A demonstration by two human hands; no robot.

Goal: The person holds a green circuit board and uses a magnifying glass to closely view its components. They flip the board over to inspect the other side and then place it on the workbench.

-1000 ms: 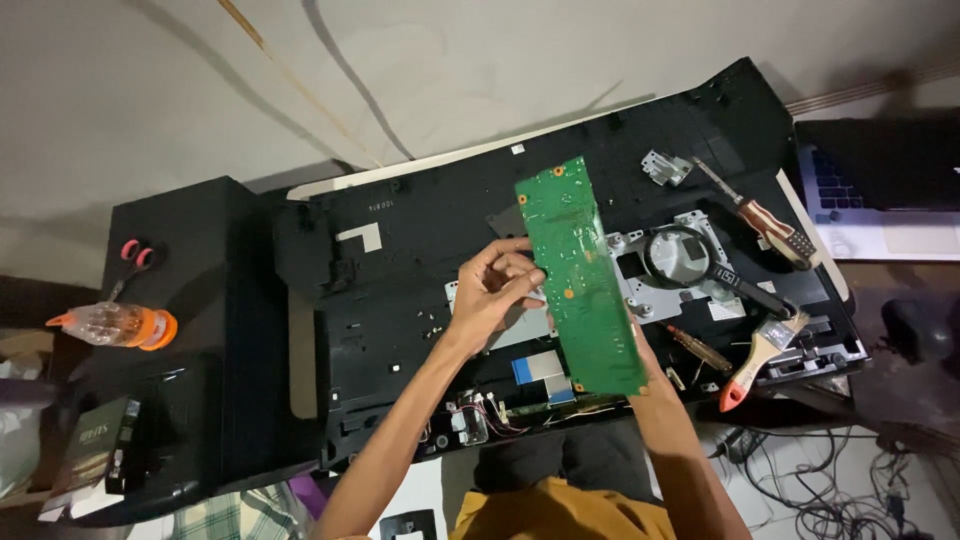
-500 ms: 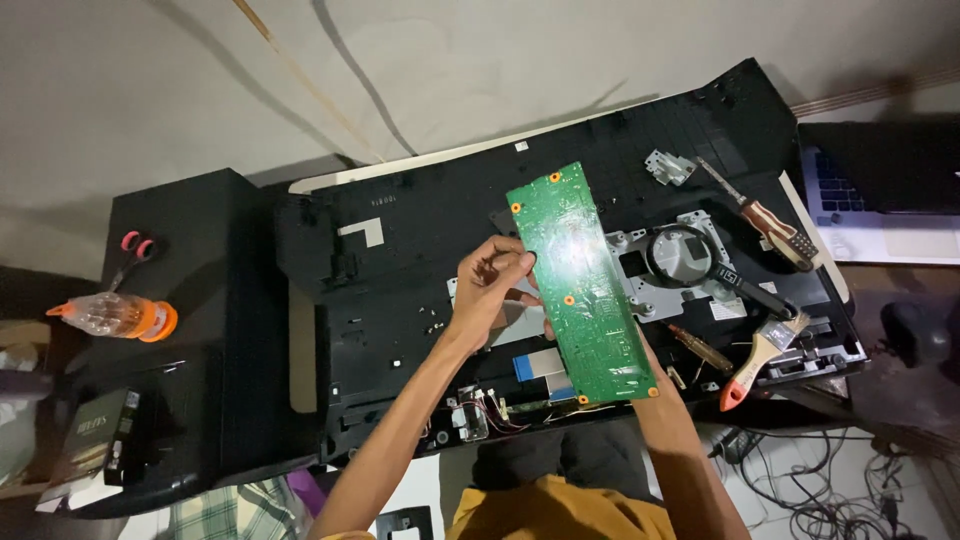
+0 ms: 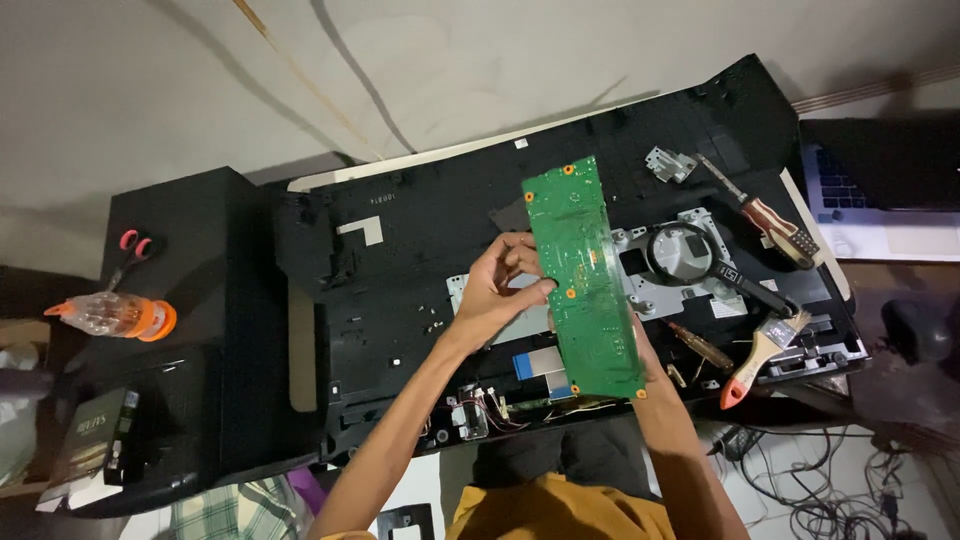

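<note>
Green, long and rectangular, a printed circuit board [image 3: 585, 280] with orange-ringed screw holes is held tilted above an opened black plastic device chassis [image 3: 420, 260]. The board's left edge is pinched by the curled fingers of the left hand [image 3: 505, 290], thumb and fingertips closed on it about midway along its length. The right hand [image 3: 648, 362] is almost wholly hidden behind the board's lower end; only its edge and wrist are seen, so how far its fingers are closed cannot be told, though the board appears to be supported there.

Below the left fingers, inside the chassis, a flat blue ribbon cable [image 3: 535, 367] and a small bundle of red and white wires [image 3: 480, 412] are seen. To the right of the board a round black-rimmed magnifying glass [image 3: 690, 255] is laid on a silver metal bracket [image 3: 640, 290], with a red-handled paintbrush [image 3: 762, 347] and a brown-handled screwdriver [image 3: 762, 215] beyond it. A small white L-shaped label [image 3: 362, 230] is stuck to the chassis, left of the fingers.

Well away to the left, a clear plastic bottle with an orange cap [image 3: 110, 315] lies on its side on a black box [image 3: 165, 330], near red-handled scissors [image 3: 132, 252]. A grey laptop [image 3: 880, 200] is seen at the far right edge.
</note>
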